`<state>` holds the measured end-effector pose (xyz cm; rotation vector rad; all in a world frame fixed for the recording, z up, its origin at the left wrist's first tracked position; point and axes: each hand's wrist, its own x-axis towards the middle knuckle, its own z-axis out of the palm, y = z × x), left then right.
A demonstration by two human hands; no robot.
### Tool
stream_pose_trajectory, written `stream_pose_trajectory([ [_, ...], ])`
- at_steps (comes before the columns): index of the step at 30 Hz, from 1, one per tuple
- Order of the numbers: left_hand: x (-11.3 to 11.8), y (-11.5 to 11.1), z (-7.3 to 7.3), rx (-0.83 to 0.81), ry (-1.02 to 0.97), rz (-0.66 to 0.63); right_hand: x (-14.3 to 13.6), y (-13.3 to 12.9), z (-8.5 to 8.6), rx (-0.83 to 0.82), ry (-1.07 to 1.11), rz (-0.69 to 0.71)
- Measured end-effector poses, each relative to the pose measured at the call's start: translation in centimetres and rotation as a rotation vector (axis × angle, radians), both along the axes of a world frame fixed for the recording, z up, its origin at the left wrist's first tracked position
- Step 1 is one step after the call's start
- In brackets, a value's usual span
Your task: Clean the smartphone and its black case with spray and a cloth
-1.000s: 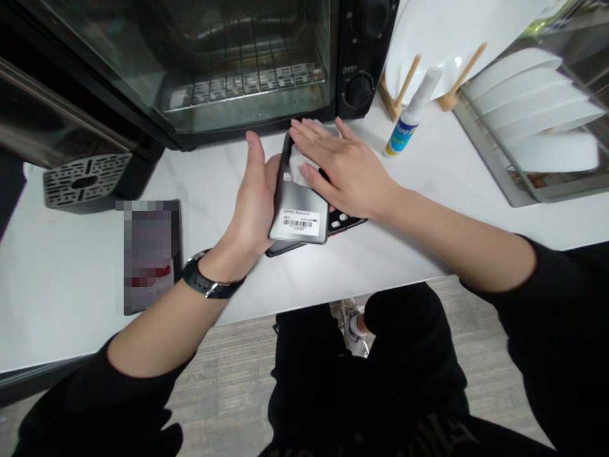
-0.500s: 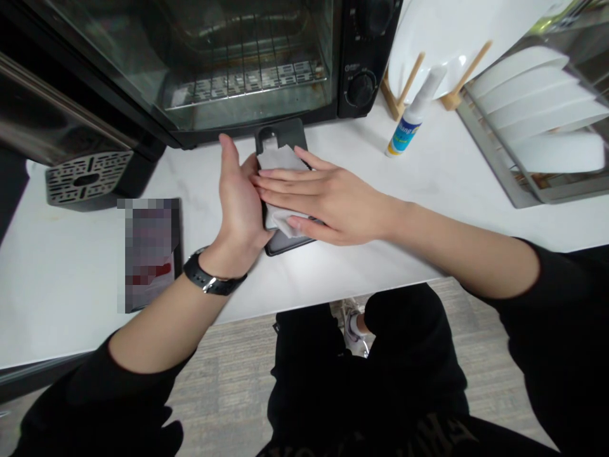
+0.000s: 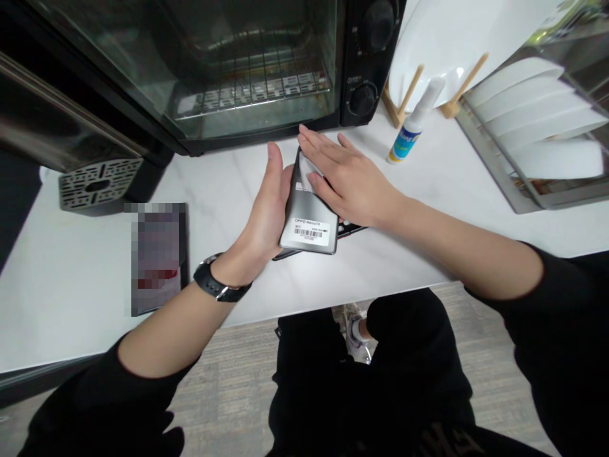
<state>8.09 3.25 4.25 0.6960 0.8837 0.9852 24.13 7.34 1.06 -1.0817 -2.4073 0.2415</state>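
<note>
- When compared with half a second ago, note white barcode label (image 3: 311, 233) uncovered on silver-grey rectangular phone (image 3: 316, 206), above black perforated case (image 3: 356, 228).
- Note left hand (image 3: 263, 221) spread against phone's edge.
- Note right hand (image 3: 343, 172) flattened over thin white wipe (image 3: 309, 166), shifted toward far end; judge wiping unfinished.

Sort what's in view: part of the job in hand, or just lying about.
Job in hand:
phone, against left hand
white wipe, under right hand
probably dark case beneath phone
possibly spray bottle

Apparently lying about:
oven
white dishes
dish rack
</note>
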Motion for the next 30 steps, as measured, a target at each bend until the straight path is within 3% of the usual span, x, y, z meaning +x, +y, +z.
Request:
stream_pose_trajectory([
  [5,0.5,-0.1,0.7,-0.064,-0.007,0.069,-0.3,-0.8,0.6,0.000,-0.002,0.178],
  [10,0.0,0.4,-0.1,-0.056,0.001,0.087,-0.5,-1.5,0.8,0.005,0.021,0.273],
  [16,-1.9,1.1,-0.8,0.104,0.059,0.199,-1.0,-2.4,1.4,0.039,0.022,0.420],
  [18,-2.3,1.2,-0.5,0.153,0.053,0.175,-0.9,-2.5,1.7,0.055,0.018,0.393],
  [24,-1.7,1.1,0.4,0.105,-0.063,0.033,-0.1,-1.2,1.5,0.048,0.089,0.078],
  [30,-1.7,0.6,-0.1,0.000,-0.032,0.046,-0.1,-0.7,0.9,0.047,0.123,0.012],
])
